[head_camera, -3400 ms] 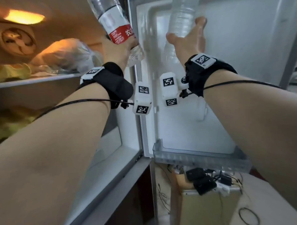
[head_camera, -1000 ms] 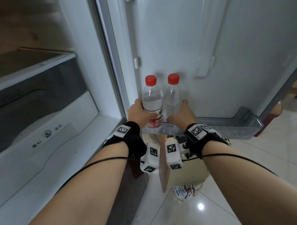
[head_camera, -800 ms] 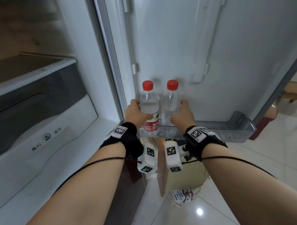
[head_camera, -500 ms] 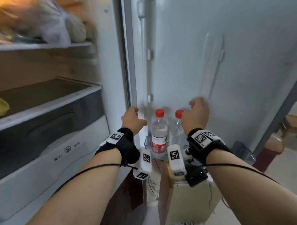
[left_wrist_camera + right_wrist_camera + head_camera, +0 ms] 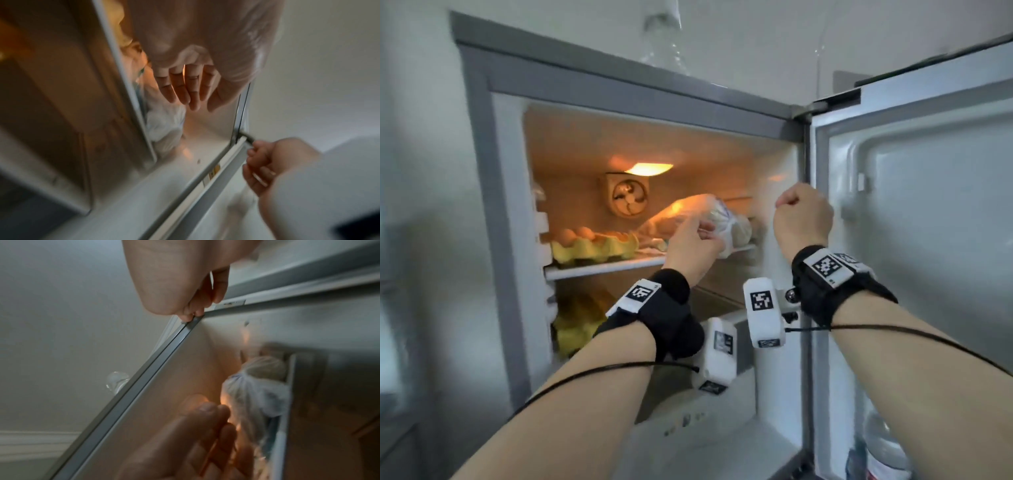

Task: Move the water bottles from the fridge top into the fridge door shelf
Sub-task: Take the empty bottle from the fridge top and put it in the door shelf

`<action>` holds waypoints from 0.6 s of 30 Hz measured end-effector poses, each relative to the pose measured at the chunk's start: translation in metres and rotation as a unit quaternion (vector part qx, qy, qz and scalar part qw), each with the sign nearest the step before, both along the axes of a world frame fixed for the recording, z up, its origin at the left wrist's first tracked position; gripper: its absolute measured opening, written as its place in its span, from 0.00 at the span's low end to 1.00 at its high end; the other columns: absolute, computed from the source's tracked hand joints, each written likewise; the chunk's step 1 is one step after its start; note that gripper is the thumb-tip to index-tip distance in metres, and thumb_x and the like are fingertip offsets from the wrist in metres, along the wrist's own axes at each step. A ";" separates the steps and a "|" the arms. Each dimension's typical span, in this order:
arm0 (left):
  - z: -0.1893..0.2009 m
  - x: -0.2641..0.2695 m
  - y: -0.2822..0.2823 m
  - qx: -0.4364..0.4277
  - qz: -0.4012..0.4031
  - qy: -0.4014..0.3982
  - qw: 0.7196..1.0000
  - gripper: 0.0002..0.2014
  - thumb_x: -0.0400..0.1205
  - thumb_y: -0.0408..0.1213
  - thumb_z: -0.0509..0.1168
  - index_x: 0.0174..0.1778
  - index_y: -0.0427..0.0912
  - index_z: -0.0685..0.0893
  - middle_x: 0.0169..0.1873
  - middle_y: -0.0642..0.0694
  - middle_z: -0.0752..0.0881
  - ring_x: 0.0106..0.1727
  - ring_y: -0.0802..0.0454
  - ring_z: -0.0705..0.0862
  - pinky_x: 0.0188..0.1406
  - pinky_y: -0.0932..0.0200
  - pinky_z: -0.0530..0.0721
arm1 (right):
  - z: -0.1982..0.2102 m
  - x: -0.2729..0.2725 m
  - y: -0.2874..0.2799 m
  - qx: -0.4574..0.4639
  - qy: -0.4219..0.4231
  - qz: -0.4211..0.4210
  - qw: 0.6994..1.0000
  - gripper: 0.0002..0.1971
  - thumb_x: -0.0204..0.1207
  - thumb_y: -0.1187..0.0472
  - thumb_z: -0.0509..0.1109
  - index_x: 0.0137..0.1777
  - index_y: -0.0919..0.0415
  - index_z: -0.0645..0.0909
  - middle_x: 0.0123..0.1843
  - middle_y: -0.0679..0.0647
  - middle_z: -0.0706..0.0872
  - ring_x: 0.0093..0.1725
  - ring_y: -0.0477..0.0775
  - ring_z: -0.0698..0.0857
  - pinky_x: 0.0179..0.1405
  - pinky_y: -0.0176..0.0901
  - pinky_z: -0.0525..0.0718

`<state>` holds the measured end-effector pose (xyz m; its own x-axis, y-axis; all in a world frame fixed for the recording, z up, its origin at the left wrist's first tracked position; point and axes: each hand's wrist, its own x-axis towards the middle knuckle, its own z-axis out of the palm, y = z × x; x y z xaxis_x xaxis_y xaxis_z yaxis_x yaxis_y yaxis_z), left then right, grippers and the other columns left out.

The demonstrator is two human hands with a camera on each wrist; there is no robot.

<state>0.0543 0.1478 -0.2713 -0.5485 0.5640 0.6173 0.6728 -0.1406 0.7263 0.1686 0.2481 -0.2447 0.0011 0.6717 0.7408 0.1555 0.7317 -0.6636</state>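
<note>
A clear water bottle (image 5: pixel 664 48) stands on the grey fridge top (image 5: pixel 585 65); the right wrist view catches its base (image 5: pixel 116 382) from below. Low in the open door (image 5: pixel 928 240), another clear bottle (image 5: pixel 881 445) with a red label stands at the picture's bottom edge. My left hand (image 5: pixel 705 229) is raised before the lit upper compartment, its fingers (image 5: pixel 185 87) fairly straight and holding nothing. My right hand (image 5: pixel 791 202) is a loose fist near the door's hinge edge, with curled fingers (image 5: pixel 205 303) and nothing in it.
On the lit shelf (image 5: pixel 602 267) lie a yellow-green egg carton (image 5: pixel 592 246) and a plastic bag of food (image 5: pixel 688 212), just behind my left hand. A round fan (image 5: pixel 628 198) is on the back wall. A white drawer front (image 5: pixel 705 428) sits below.
Both hands have let go of the two red-capped bottles set in the door shelf and have risen to the upper compartment. My view has tilted up to the fridge top.
</note>
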 end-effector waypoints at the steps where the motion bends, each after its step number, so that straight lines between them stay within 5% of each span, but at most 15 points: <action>1: 0.011 -0.002 -0.006 0.007 0.002 -0.004 1.000 0.10 0.76 0.31 0.68 0.51 0.43 0.78 0.39 0.52 0.79 0.45 0.49 0.80 0.47 0.55 0.83 | 0.004 -0.004 -0.002 0.000 0.003 0.003 1.000 0.13 0.74 0.71 0.56 0.44 0.64 0.83 0.44 0.55 0.84 0.44 0.57 0.79 0.42 0.43 0.76; 4: 0.056 -0.006 -0.035 0.055 0.021 -0.005 0.998 0.10 0.76 0.29 0.68 0.52 0.41 0.78 0.42 0.47 0.81 0.43 0.48 0.80 0.40 0.60 0.79 | 0.027 -0.026 -0.014 0.014 0.024 0.040 0.999 0.12 0.75 0.71 0.57 0.41 0.62 0.82 0.42 0.54 0.84 0.46 0.56 0.82 0.44 0.47 0.78; 10: 0.130 0.004 -0.064 0.135 0.046 0.061 0.988 0.07 0.78 0.32 0.67 0.51 0.45 0.80 0.54 0.40 0.86 0.54 0.44 0.85 0.55 0.50 0.85 | 0.065 -0.044 -0.022 0.012 0.080 0.115 0.990 0.13 0.71 0.73 0.59 0.44 0.64 0.85 0.48 0.58 0.87 0.49 0.57 0.80 0.46 0.41 0.72; 14: 0.179 0.008 -0.063 0.184 0.028 0.079 0.979 0.09 0.79 0.27 0.66 0.54 0.39 0.81 0.48 0.38 0.85 0.44 0.48 0.82 0.50 0.53 0.85 | 0.091 -0.044 -0.018 0.002 0.096 0.158 0.983 0.12 0.68 0.72 0.60 0.39 0.57 0.82 0.48 0.58 0.88 0.50 0.59 0.81 0.47 0.43 0.75; 18: 0.226 0.000 -0.054 0.236 0.036 0.076 0.968 0.10 0.78 0.28 0.66 0.55 0.37 0.81 0.51 0.36 0.85 0.41 0.50 0.82 0.51 0.52 0.86 | 0.132 -0.040 -0.007 0.010 0.124 0.206 0.971 0.13 0.72 0.71 0.59 0.47 0.61 0.83 0.45 0.51 0.83 0.46 0.53 0.77 0.40 0.40 0.70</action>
